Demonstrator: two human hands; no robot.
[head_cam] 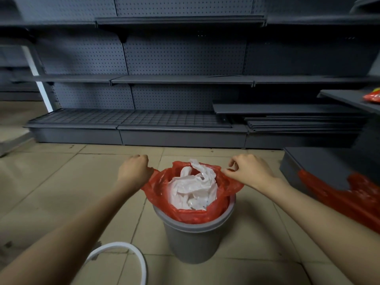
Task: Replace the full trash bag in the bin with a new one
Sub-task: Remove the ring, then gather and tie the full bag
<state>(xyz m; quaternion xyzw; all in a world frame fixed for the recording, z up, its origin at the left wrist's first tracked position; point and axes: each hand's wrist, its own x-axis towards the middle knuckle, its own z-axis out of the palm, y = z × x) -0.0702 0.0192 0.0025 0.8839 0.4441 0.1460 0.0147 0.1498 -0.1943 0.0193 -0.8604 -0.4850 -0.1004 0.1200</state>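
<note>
Red trash bag [186,212], one, lining one grey bin [195,241] at lower centre of the frame, its rim lifted above the bin's edge. Left hand [134,168], left of centre: fingers curled into a fist round the bag's left edge. Right hand [249,168], right of centre: thumb and forefinger pinch the bag's right edge, the other fingers loosely bent above it. Both edges are drawn outward and up, so the bag's mouth stands open between the two hands. Inside the bag: crumpled white plastic [193,188], filling it to above the rim. One white ring [125,262] lies on the tiled floor [51,182] at lower left, just beside the bin. A second red bag [353,194] lies at the right edge, on the floor against a dark shelf base. Behind, across the upper frame: grey pegboard shelving [181,79] in three visible tiers; loose shelf boards [298,120] are stacked at right centre.
</note>
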